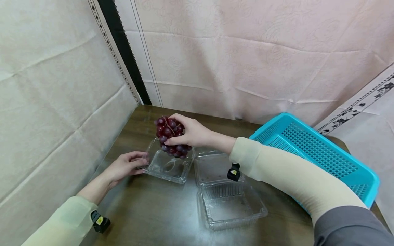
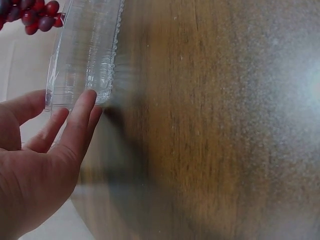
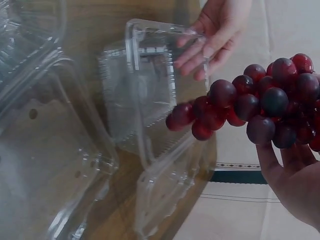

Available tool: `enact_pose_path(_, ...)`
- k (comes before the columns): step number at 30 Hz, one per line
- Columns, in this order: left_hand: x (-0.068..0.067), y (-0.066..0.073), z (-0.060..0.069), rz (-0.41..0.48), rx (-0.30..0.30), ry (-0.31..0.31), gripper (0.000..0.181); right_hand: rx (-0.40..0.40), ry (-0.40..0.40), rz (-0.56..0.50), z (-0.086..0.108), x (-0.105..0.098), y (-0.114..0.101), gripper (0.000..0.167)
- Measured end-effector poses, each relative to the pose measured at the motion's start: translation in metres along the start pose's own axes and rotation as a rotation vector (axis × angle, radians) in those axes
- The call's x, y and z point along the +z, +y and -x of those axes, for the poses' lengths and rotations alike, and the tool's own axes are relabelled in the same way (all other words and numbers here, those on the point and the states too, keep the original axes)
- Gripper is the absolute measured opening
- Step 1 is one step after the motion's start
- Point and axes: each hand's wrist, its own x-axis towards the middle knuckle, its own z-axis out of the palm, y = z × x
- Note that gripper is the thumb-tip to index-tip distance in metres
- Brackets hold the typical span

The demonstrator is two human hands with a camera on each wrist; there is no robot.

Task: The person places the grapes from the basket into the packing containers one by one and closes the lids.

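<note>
My right hand (image 1: 192, 131) grips a bunch of dark red grapes (image 1: 169, 131) from its right side, holding it above a clear plastic container (image 1: 181, 176). The right wrist view shows the grapes (image 3: 262, 102) hanging off the fingers over that container's far side. At the container's left edge, my left hand (image 1: 127, 165) holds the wall between thumb and fingers. In the left wrist view, the left hand's fingertips (image 2: 87, 97) lie against the container's corner. Part of the container is hidden behind the grapes.
A second clear plastic box (image 1: 232, 213) lies unfolded just right of the first, its lid (image 1: 210, 167) towards the back. Further right stands a blue perforated basket (image 1: 317, 153), partly behind my right arm. Pale cloth (image 1: 246, 61) hangs behind the brown wooden table (image 1: 147, 212).
</note>
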Motion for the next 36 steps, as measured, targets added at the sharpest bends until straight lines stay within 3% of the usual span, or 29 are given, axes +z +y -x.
enact_pose_path(20,-0.001,-0.004,0.000,0.011,0.005,-0.001,0.060,0.014,-0.045,0.172,-0.001,0.031,0.036,0.062)
enact_pose_path(36,0.001,-0.003,0.000,0.016,-0.001,0.002,0.059,0.043,-0.116,0.203,-0.006,0.058,0.039,0.063)
